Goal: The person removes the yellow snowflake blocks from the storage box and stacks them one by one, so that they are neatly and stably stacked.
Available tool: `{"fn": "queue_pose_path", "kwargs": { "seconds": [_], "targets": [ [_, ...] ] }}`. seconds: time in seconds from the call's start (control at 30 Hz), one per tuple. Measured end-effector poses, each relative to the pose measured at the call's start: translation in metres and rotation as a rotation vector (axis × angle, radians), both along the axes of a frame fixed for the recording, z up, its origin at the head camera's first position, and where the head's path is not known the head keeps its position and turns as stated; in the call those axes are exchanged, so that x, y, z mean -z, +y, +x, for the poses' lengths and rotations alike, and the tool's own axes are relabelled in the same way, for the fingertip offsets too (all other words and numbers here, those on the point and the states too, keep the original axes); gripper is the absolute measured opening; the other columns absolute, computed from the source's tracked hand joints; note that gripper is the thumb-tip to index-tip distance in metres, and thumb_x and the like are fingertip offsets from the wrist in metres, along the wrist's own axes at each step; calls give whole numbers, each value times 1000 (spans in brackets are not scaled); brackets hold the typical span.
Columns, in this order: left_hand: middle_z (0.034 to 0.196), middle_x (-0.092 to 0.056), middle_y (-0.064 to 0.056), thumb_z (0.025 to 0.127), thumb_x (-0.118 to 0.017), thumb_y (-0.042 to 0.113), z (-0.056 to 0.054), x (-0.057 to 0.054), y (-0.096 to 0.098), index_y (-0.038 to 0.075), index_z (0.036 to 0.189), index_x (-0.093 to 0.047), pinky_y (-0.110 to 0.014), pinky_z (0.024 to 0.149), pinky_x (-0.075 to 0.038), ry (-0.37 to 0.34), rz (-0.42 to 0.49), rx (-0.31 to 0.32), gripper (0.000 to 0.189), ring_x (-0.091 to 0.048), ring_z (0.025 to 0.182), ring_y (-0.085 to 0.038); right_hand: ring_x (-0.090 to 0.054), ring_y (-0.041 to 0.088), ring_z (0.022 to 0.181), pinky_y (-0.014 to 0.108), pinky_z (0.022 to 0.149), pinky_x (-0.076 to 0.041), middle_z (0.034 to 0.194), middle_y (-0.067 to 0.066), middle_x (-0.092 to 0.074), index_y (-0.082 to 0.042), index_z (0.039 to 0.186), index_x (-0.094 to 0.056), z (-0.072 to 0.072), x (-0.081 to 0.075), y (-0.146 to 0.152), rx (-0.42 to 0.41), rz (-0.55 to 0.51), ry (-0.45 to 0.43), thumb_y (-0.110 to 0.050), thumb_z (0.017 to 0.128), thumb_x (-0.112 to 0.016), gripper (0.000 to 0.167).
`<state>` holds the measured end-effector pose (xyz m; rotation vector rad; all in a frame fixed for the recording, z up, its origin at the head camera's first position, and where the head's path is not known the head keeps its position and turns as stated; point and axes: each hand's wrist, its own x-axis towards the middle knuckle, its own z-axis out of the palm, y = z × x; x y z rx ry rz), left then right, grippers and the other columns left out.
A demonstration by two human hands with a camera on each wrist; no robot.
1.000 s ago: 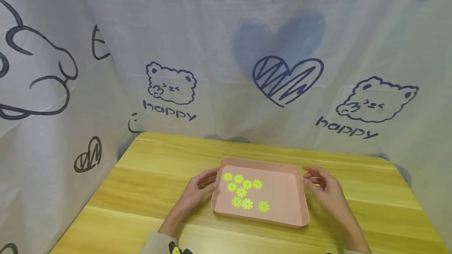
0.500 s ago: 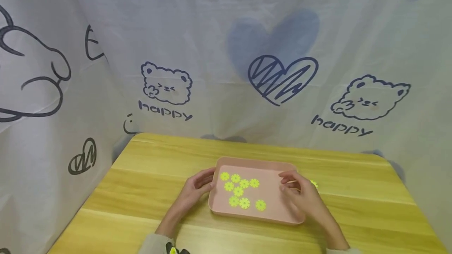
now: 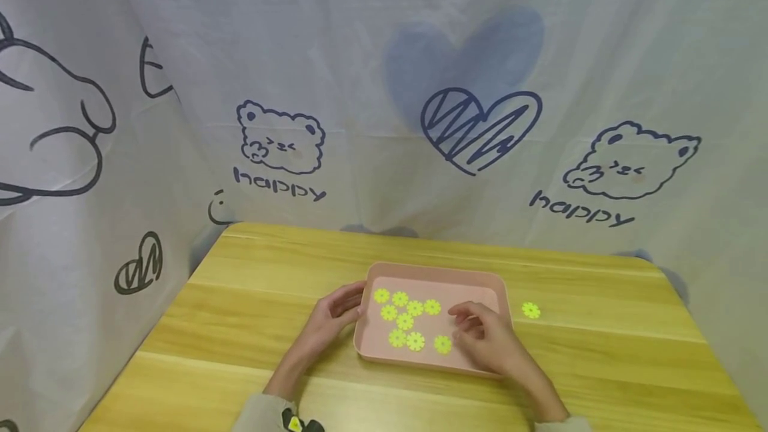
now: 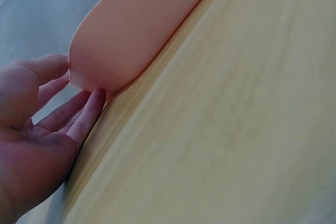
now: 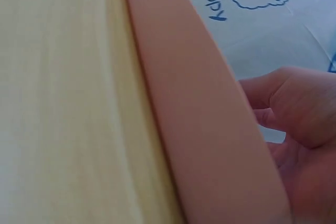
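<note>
My left hand point(image 3: 327, 319) holds the left side of a shallow pink tray point(image 3: 441, 277). In the left wrist view its thumb is at the tray's rim and its fingertips point(image 4: 97, 97) are at the base of the rounded wall. Over the right part of the tray hovers my right hand point(image 3: 489, 342), fingers loosely bent and nothing seen between them. Several flat yellow-green flower-shaped pieces point(image 3: 405, 321) lie in the tray's left half. One of them, a separate flower piece point(image 3: 443, 345), is just left of my right thumb. In the right wrist view the tray wall hides part of that hand.
Another yellow-green flower piece point(image 3: 531, 311) lies on the wooden table point(image 3: 258, 305) to the right of the tray. A white printed curtain point(image 3: 372, 152) stands behind the table and along its left side.
My right hand has moved left from beside the tray to over its right part. The flower piece on the table has come into full view. The left hand stays at the tray.
</note>
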<state>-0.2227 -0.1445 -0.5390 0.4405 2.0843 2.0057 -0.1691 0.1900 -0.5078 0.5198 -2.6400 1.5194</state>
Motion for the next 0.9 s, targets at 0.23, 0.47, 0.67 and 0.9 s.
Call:
{"fn": "queue_pose_path", "kwargs": {
  "seconds": [0.23, 0.47, 0.67, 0.9],
  "targets": [
    [152, -50, -20, 102, -63, 6, -1, -1, 0, -1, 150, -47, -29, 109, -47, 3, 12, 8, 51, -47, 140, -38, -62, 21, 88, 27, 76, -57, 103, 5, -68, -6, 112, -72, 1, 4, -6, -24, 138, 1, -5, 82, -83, 32],
    [152, -48, -23, 101, -64, 5, 1, 1, 0, -3, 150, -46, -30, 110, -46, 6, 23, 17, 52, -47, 140, -41, -57, 18, 91, 28, 79, -54, 103, -2, -62, -13, 108, -75, 4, 6, -9, -60, 201, -53, -13, 84, -85, 26],
    [152, -49, -22, 101, -64, 6, 2, 1, 0, -2, 150, -47, -31, 110, -46, 2, 14, 7, 52, -47, 139, -40, -57, 16, 90, 28, 78, -54, 101, -4, -62, -16, 104, -73, 5, 9, -10, -53, 207, -52, -12, 84, -84, 23],
    [151, -50, -22, 100, -65, 5, 0, 1, 0, -2, 149, -47, -32, 111, -46, -11, 16, -9, 53, -49, 138, -39, -55, 9, 77, 24, 68, -53, 88, -5, -61, -16, 101, -63, 1, 10, -13, -62, 206, 0, -2, 85, -79, 27]
  ]
}}
